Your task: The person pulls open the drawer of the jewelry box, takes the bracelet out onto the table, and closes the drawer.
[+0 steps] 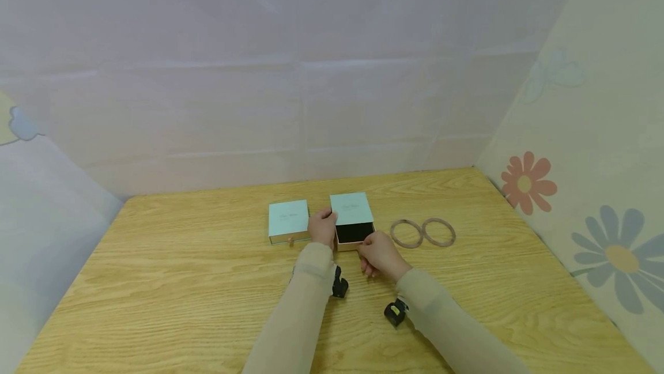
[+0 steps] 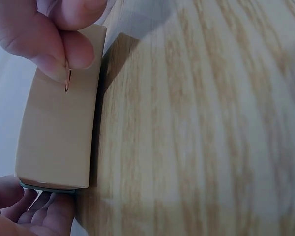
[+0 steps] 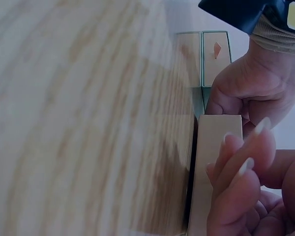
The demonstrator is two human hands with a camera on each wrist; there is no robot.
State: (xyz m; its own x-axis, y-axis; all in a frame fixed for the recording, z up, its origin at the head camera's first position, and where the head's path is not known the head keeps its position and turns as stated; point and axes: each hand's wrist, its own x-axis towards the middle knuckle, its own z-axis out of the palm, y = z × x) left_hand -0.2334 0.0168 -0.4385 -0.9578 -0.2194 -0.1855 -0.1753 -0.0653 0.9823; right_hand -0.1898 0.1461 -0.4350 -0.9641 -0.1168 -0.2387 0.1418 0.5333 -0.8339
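A pale blue drawer-style gift box (image 1: 351, 208) lies on the table, its drawer (image 1: 355, 232) pulled partway out toward me and showing a black inside. My left hand (image 1: 323, 227) grips the left side of the box's sleeve; in the left wrist view its fingers (image 2: 49, 211) curl at the sleeve's edge. Thumb and finger of my right hand (image 1: 381, 252) pinch a small ribbon tab (image 2: 68, 81) on the tan drawer front (image 2: 59, 137). The other fingers of that hand (image 3: 246, 187) are bent in front of the drawer.
A second pale blue box (image 1: 288, 218), closed, with its own tab (image 3: 217, 50), sits just left of the left hand. Two brownish-pink bangles (image 1: 407, 234) lie side by side to the right. Walls stand behind and beside the wooden table (image 1: 181, 282).
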